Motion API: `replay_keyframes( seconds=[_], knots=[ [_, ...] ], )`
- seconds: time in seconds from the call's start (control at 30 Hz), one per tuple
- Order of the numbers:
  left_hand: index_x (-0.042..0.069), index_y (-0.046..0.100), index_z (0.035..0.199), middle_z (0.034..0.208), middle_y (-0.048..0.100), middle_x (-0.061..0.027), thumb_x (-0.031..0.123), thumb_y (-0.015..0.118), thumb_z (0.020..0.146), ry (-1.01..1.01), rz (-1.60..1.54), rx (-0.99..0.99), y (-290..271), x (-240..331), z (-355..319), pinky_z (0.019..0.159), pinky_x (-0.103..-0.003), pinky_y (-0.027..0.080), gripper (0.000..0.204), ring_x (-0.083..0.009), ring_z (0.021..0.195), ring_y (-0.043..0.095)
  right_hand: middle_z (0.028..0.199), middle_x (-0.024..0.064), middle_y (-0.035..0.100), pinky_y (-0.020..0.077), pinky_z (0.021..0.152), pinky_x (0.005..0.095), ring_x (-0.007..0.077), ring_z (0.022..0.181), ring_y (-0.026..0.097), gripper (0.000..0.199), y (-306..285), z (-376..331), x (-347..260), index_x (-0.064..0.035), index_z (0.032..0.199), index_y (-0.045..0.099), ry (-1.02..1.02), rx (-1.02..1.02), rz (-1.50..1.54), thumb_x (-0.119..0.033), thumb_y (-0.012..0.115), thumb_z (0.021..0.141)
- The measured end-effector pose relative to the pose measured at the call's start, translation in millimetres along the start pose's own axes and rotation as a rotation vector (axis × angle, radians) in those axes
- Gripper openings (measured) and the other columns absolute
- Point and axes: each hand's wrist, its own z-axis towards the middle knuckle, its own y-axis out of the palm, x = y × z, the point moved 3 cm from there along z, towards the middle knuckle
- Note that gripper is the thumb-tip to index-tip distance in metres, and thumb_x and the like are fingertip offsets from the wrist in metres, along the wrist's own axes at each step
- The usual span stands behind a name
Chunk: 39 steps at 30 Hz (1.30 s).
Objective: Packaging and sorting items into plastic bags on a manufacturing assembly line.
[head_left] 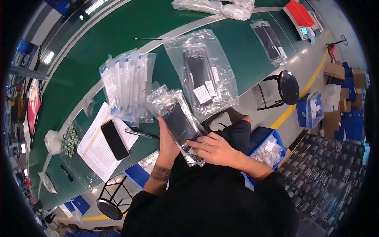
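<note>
Over the front edge of the green table, both my hands hold a clear plastic bag of dark, thin pieces [179, 120], tilted toward me. My left hand [167, 139] supports its left side, with the thumb along the edge. On its lower right part, my right hand [213, 148] has its fingers bent over the plastic. What exactly the dark contents are, I cannot make out. Just beyond lies a larger clear bag [227, 75] with similar dark bundles and white labels. A row of flat clear packets with blue marks [128, 85] is left of it.
A black phone [115, 140] rests on printed sheets [92, 152], beside a pen [142, 134]. Another dark bundle [269, 41] and a scale with a red tray [301, 14] are farther right. Black stools [289, 87] [110, 209] and a blue bin [276, 136] stand by the table.
</note>
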Motion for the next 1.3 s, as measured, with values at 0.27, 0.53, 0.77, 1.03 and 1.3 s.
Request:
replay_keyframes(
  seconds=[0.27, 0.53, 0.77, 1.03, 1.3],
  knots=[
    [-0.003, 0.050, 0.129, 0.118, 0.062, -0.0137, 0.013, 0.059, 0.095, 0.157, 0.224, 0.063, -41, -8, 6, 0.088, -0.039, 0.054, 0.038, -0.0256, 0.101, 0.064, 0.143, 0.0133, 0.049, 0.0411, 0.093, 0.0399, 0.0288, 0.121, 0.051, 0.054, -19, 1, -3, -0.0052, 0.122, 0.059, 0.083, -0.201, 0.368, -0.032, 0.074, 0.078],
    [-0.004, 0.048, 0.132, 0.125, 0.059, -0.0187, 0.030, 0.047, 0.101, 0.004, 0.058, -0.097, -10, -15, 7, 0.102, -0.043, 0.044, 0.046, -0.0290, 0.117, 0.058, 0.146, 0.0240, 0.041, 0.0387, 0.106, 0.0387, 0.0340, 0.130, 0.048, 0.077, 7, -21, -1, -0.0004, 0.150, 0.026, 0.706, 0.165, 0.911, -0.027, 0.068, 0.091],
    [-0.001, 0.051, 0.129, 0.117, 0.063, -0.0100, 0.020, 0.055, 0.098, -0.006, 0.216, 0.033, 3, -34, 9, 0.090, -0.037, 0.052, 0.038, -0.0208, 0.102, 0.064, 0.133, 0.0133, 0.056, 0.0422, 0.101, 0.0318, 0.0153, 0.121, 0.051, 0.067, 27, -45, -18, 0.0005, 0.144, 0.038, 1.029, 0.377, 1.182, -0.013, 0.073, 0.088],
    [-0.005, 0.036, 0.143, 0.125, 0.057, -0.0126, 0.022, 0.054, 0.101, 0.322, 0.488, -0.664, 105, -21, 2, 0.100, -0.034, 0.042, 0.053, -0.0212, 0.116, 0.055, 0.121, 0.0084, 0.061, 0.0535, 0.089, 0.0351, 0.0207, 0.103, 0.064, 0.070, -54, -66, 85, -0.0005, 0.134, 0.048, 1.007, 1.003, 1.240, 0.000, 0.080, 0.071],
    [0.000, 0.044, 0.137, 0.116, 0.062, -0.0171, 0.032, 0.043, 0.104, 0.133, 0.540, -0.435, 21, -15, 1, 0.083, -0.038, 0.048, 0.045, -0.0271, 0.101, 0.062, 0.122, 0.0139, 0.063, 0.0476, 0.093, 0.0345, 0.0230, 0.109, 0.062, 0.069, -120, -46, 305, 0.0050, 0.137, 0.049, 1.106, 0.525, 0.478, -0.016, 0.078, 0.077]
  ],
)
